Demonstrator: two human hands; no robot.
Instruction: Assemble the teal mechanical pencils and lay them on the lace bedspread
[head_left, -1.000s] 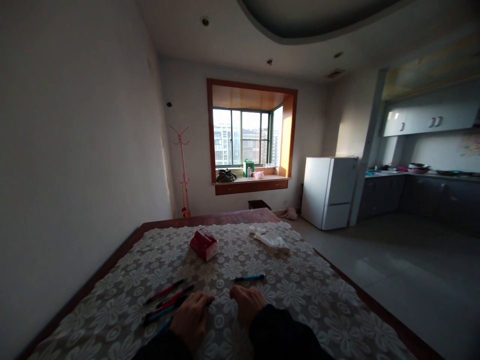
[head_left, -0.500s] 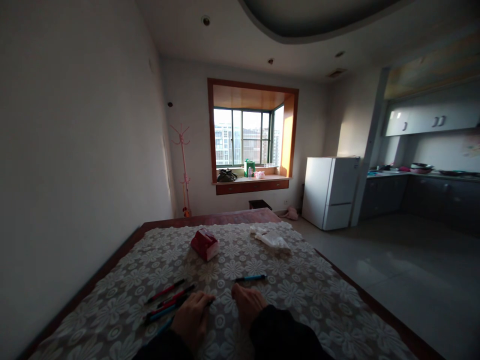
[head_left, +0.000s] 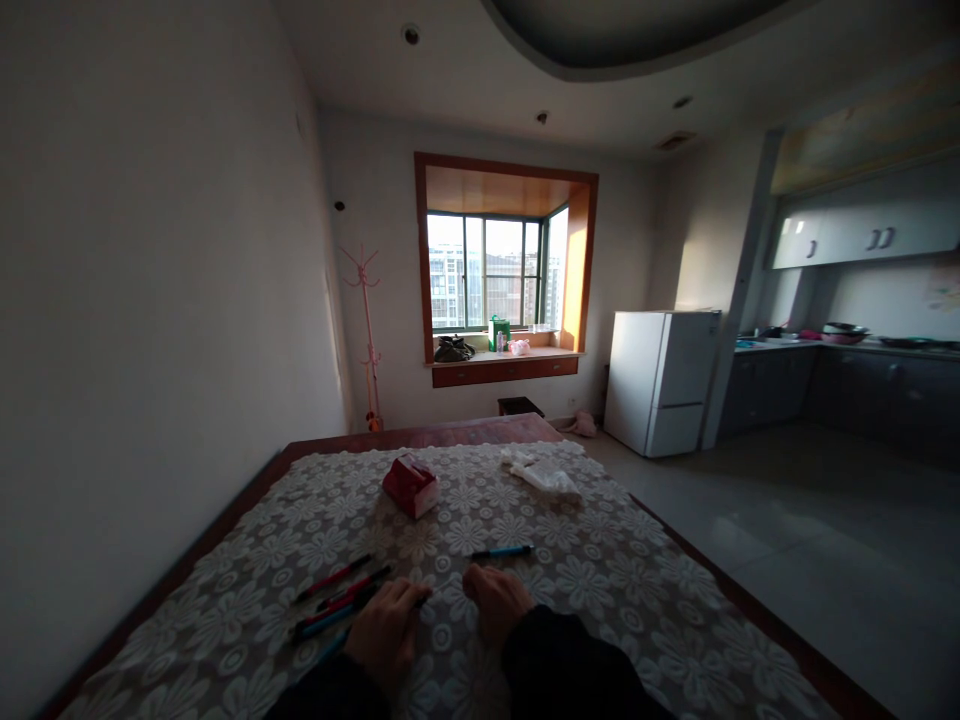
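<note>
We see a cluster of pens [head_left: 341, 600], red and blue barrels, lying angled on the lace tablecloth [head_left: 600, 600] just left of our left hand [head_left: 386, 638]. Left hand rests loose, palm-down; a dark pen tip pokes past its fingers, grip unclear. Right hand [head_left: 495, 605] flat, holding nothing, near a lone blue pen [head_left: 501, 552].

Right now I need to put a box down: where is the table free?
Free: the right side, between the blue pen and the table's right edge. Also the middle, between the red pack and the pens. Crowded: by the left hand, where red pens lie.
</note>
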